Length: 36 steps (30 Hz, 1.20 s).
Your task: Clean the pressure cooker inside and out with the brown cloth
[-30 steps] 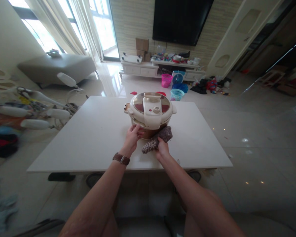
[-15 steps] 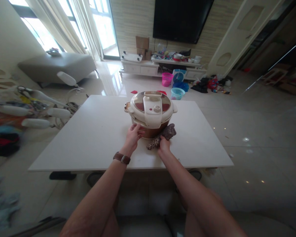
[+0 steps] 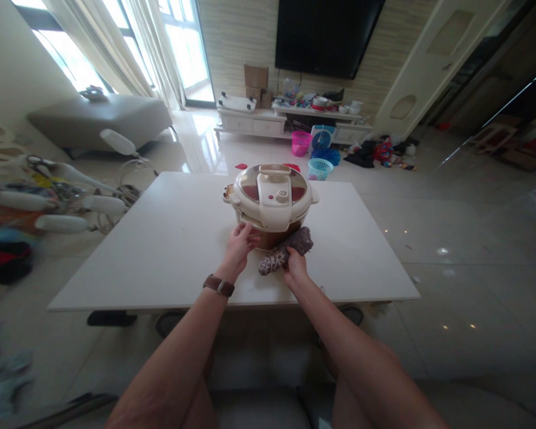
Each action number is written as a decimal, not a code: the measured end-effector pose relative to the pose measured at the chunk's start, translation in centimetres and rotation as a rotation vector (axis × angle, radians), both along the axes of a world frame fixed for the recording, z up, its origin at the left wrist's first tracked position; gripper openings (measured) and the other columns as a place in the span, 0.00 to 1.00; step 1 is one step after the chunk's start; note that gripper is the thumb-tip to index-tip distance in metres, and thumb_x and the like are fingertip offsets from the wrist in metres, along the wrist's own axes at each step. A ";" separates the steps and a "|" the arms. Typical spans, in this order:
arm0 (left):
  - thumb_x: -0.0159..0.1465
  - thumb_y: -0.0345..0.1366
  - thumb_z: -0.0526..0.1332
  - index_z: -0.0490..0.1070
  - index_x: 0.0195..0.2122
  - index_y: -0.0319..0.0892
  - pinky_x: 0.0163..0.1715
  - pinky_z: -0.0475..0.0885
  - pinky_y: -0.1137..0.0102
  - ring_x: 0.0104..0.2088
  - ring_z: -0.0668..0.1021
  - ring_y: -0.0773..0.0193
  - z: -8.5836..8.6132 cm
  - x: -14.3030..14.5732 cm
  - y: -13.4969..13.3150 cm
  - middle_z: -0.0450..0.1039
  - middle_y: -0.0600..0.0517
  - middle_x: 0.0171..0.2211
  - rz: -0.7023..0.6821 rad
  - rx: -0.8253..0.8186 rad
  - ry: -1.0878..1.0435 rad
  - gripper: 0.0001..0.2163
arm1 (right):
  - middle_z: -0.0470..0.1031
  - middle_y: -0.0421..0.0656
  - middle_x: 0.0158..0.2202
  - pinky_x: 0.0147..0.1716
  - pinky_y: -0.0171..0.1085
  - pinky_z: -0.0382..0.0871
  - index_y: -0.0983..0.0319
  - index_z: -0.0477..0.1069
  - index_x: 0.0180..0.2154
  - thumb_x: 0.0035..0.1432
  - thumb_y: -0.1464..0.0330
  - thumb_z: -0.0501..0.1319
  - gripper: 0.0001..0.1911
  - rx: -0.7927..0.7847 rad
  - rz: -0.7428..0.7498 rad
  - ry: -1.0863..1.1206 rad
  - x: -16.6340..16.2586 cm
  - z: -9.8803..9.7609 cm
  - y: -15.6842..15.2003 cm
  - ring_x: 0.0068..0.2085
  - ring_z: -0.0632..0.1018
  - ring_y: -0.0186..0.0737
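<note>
An electric pressure cooker, cream and brown with a closed lid, stands on the white table. My left hand, with a brown-strapped watch on the wrist, is at the cooker's front left side, just under the lid's rim. Its fingers are partly stretched and apart; whether they touch the cooker is hard to tell. In my right hand is a bunched dark brown cloth with a pale pattern at one end. It lies close against the cooker's lower front, where its far end covers part of the body.
Beyond the table are a turquoise basket, a pink bucket and a white TV cabinet loaded with small items. A lamp with white shades stands close to the table's left edge. A grey bench is farther back.
My right hand has turned the cloth slightly, and its patterned end has shifted left and down. My left hand stays by the cooker's front left. The view has drifted slightly.
</note>
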State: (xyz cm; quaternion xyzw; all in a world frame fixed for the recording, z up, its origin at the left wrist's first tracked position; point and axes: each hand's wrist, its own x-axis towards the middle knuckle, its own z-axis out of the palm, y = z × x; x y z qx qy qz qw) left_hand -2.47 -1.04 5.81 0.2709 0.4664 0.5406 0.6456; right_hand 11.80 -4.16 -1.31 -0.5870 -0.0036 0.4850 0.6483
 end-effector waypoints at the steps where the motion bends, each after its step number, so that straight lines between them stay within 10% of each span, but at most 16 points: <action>1: 0.62 0.45 0.73 0.70 0.39 0.43 0.25 0.69 0.76 0.25 0.78 0.72 0.0 0.0 0.0 0.79 0.53 0.35 0.002 -0.002 -0.001 0.15 | 0.80 0.39 0.28 0.29 0.34 0.76 0.61 0.74 0.36 0.52 0.72 0.65 0.07 -0.002 -0.008 -0.001 -0.1 0.0 0.0 0.32 0.81 0.40; 36: 0.63 0.44 0.72 0.70 0.39 0.43 0.25 0.69 0.76 0.24 0.78 0.72 0.2 0.0 -0.1 0.79 0.54 0.34 -0.004 -0.004 -0.004 0.14 | 0.81 0.40 0.30 0.30 0.34 0.76 0.62 0.75 0.36 0.51 0.73 0.65 0.08 -0.026 -0.053 -0.016 -0.4 0.7 0.0 0.31 0.80 0.38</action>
